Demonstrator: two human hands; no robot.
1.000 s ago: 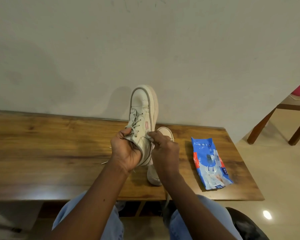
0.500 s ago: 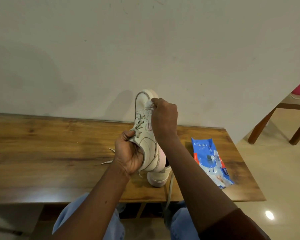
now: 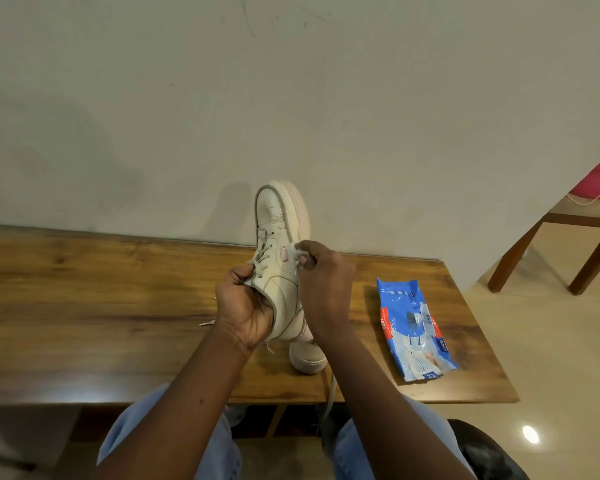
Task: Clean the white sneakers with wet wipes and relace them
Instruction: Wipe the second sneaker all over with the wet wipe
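I hold a white sneaker up on end, toe toward the wall, above the wooden table. My left hand grips its heel and collar, thumb by the grey laces. Pinched in my right hand is a small white wet wipe, which presses against the shoe's side near a pink tab. The second white sneaker stands on the table right under my hands, mostly hidden by them. A loose lace hangs over the table's front edge.
A blue pack of wet wipes lies on the table to the right. A bare wall stands close behind the table. Another wooden table with a pink item on it is at the far right. My knees are under the front edge.
My right hand went up to the toe half a second ago and has since come back down along the shoe's side to mid-height. The left hand's grip has stayed the same.
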